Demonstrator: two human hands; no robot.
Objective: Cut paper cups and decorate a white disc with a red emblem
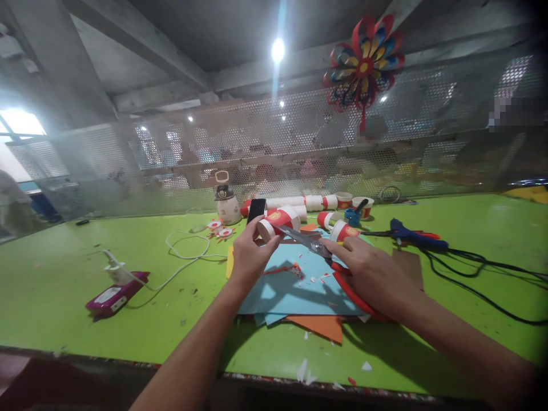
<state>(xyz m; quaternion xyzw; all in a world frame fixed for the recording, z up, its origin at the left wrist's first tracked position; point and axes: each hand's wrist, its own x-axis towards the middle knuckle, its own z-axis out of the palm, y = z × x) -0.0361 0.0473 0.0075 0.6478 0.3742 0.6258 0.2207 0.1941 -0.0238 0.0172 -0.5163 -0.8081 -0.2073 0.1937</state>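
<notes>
In my left hand (252, 248) is a red and white paper cup (286, 217), tilted on its side above the work sheets. My right hand (363, 268) grips scissors with red handles (353, 291). Their grey blades (306, 241) point left, and the tips meet the cup's side near my left fingers; whether they cut into it I cannot tell. Under both hands lies light blue paper (257, 294) with small white and orange scraps (295, 268) on it. An orange sheet (319, 327) sticks out at the front. Another red and white cup (342, 230) lies just behind my right hand.
To the right rests a blue glue gun (417, 237) with black cables. On the left are a purple power strip (115, 297) and a white cord. Behind stand a bottle (228, 205), a phone (256, 210) and stacked cups (314, 202). A perforated screen (192, 154) borders the table.
</notes>
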